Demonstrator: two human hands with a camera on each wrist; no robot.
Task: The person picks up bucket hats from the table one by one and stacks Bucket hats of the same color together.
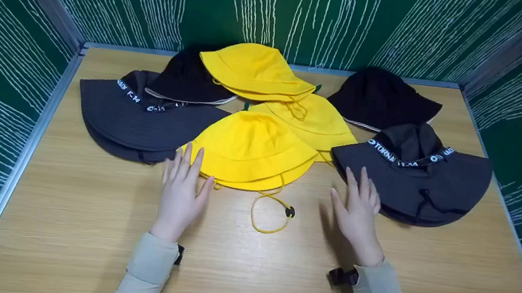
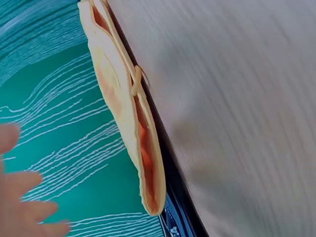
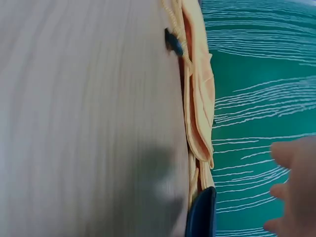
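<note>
Three yellow hats [image 1: 250,64], two black hats [image 1: 384,99] and two dark grey hats [image 1: 145,128], seven in all, lie grouped along the far half of the table [image 1: 246,277] before me. My left hand [image 1: 179,201] is poised at the left edge of the front yellow hat [image 1: 254,141], its fingers extended, slightly apart and holding nothing. My right hand [image 1: 355,221], its fingers likewise loosely spread and empty, is beside the right-hand grey hat [image 1: 414,183]. One yellow cord [image 1: 266,232] with one black toggle [image 1: 290,211] loops onto the table between my hands. Both grey hats carry bands lettered in white. The tabletop is pale wood grain, edged by grey metal rails [image 1: 34,140]; green walls [image 1: 207,12] streaked with white lines enclose three sides.
</note>
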